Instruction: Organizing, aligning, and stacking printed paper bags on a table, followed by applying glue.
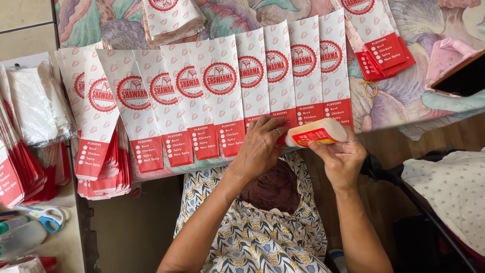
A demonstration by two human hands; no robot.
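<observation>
Head cam: right hand [341, 156] gripping glue bottle [318, 132] on its side, left hand [260, 146] pinching its nozzle end, just over fanned row of paper bags [220, 96] on table edge. Looks like gluing step; next needs nozzle aimed along bag flap, gentle squeeze

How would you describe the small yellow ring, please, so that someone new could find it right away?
Start at the flowered cloth covering the table, then go to the row of overlapping red-and-white paper sleeves. Just past the row's right end, below a separate fanned stack of sleeves, lies a rubber band: a thin yellow loop, alone on bare cloth.
</observation>
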